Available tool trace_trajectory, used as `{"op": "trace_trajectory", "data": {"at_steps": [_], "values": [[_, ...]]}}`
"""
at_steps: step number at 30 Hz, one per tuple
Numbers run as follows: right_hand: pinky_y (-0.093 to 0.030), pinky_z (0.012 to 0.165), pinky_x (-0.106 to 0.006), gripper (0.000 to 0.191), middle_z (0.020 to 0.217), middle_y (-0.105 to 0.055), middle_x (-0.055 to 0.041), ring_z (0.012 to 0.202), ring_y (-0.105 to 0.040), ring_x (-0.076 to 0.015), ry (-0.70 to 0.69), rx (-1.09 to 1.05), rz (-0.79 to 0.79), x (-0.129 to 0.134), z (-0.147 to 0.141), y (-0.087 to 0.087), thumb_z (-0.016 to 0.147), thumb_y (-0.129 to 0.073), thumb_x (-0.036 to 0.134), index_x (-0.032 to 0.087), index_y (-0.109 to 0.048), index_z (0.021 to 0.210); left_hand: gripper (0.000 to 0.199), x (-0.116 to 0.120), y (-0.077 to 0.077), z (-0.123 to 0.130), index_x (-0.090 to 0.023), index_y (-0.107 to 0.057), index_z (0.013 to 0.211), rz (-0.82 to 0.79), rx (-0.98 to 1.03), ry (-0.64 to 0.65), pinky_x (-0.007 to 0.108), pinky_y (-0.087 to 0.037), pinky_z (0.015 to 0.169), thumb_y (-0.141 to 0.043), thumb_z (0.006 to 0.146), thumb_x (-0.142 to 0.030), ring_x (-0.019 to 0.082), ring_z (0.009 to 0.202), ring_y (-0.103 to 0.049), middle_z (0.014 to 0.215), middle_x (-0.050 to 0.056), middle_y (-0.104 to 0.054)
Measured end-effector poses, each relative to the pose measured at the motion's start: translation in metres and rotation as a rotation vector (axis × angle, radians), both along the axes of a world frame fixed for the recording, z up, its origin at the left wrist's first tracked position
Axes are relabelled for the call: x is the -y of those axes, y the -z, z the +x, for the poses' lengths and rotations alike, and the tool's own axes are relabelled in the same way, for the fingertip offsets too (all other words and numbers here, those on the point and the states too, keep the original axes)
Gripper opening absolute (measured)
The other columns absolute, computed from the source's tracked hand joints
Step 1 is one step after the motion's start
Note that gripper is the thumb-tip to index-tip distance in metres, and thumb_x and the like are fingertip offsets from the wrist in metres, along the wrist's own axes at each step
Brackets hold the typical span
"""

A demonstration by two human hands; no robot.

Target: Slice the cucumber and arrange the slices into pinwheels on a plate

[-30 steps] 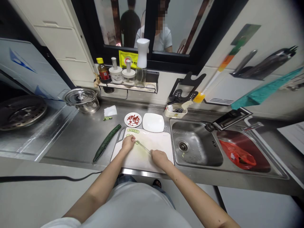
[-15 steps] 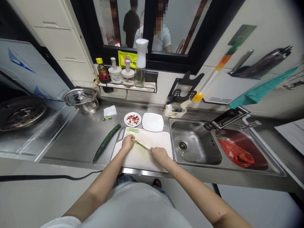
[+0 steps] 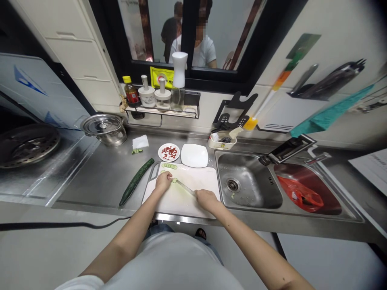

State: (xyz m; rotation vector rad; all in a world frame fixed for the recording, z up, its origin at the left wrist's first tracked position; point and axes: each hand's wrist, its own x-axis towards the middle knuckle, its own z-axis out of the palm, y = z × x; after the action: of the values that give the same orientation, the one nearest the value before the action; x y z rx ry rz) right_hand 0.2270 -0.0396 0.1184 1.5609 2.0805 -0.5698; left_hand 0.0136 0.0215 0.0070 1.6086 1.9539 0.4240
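Note:
My right hand [image 3: 207,200] grips a knife [image 3: 186,188] by its handle, and the blade points left over the white cutting board [image 3: 193,209]. At the blade's tip lies a pale green cucumber slice [image 3: 174,181]. My left hand [image 3: 163,181] is closed just left of that slice, its fingertips pressed on a cucumber piece mostly hidden beneath them. Beyond it, a row of overlapping cucumber slices [image 3: 169,165] rests along the board's far edge. A whole dark green cucumber [image 3: 136,182] lies on the counter left of the board.
Behind the board stand a plate of chopped red bits [image 3: 169,152] and a white square plate [image 3: 194,155]. The double sink [image 3: 250,201] is on the right, with a red plastic bag [image 3: 300,195] inside. A lidded steel pot [image 3: 104,129] and a paper napkin [image 3: 140,141] sit back left.
My right hand and the knife have shifted slightly right, and the blade's flat side now shows more. My left hand has stayed in place. The reflected person in the window has shifted right.

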Motion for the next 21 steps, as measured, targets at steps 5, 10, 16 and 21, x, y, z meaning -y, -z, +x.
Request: {"op": "trace_trajectory", "data": {"at_steps": [5,10,16,21], "values": [[-0.047,0.077,-0.032,0.035,0.105,-0.068,-0.0188,0.100,-0.065,-0.0254,-0.006,-0.012,0.002,0.009,0.009,0.006,0.089,-0.036,0.010,0.012,-0.063,0.111,0.018,0.005,0.001,0.002,-0.019,-0.066,0.095,0.038,-0.026,0.026,0.026,-0.042,0.081,-0.056,0.080,-0.016,0.018,0.092,-0.061,0.096,0.005,-0.068],[-0.045,0.075,-0.031,0.035,0.102,-0.068,-0.0175,0.098,-0.065,-0.0246,0.018,-0.045,0.023,0.022,0.014,0.016,0.089,-0.034,0.009,0.013,-0.061,0.112,0.022,0.019,0.002,0.006,-0.018,-0.064,0.103,0.140,-0.052,0.083,0.031,-0.041,0.089,-0.053,0.084,-0.022,0.021,0.100,-0.058,0.102,0.009,-0.065],[-0.044,0.073,-0.030,0.032,0.101,-0.069,-0.0161,0.096,-0.066,-0.0238,0.065,-0.051,0.028,0.033,0.021,0.015,0.090,-0.035,0.012,0.014,-0.062,0.108,0.028,0.030,-0.001,0.010,-0.018,-0.063,0.111,0.181,-0.094,0.120,0.034,-0.038,0.094,-0.051,0.088,-0.028,0.024,0.108,-0.053,0.108,0.011,-0.061],[-0.042,0.073,-0.031,0.029,0.103,-0.068,-0.0161,0.096,-0.065,-0.0253,0.118,-0.041,0.020,0.043,0.027,0.008,0.092,-0.038,0.018,0.015,-0.062,0.108,0.029,0.031,-0.004,0.014,-0.019,-0.064,0.110,0.164,-0.113,0.115,0.035,-0.038,0.093,-0.049,0.089,-0.032,0.024,0.104,-0.053,0.105,0.010,-0.060]]}}
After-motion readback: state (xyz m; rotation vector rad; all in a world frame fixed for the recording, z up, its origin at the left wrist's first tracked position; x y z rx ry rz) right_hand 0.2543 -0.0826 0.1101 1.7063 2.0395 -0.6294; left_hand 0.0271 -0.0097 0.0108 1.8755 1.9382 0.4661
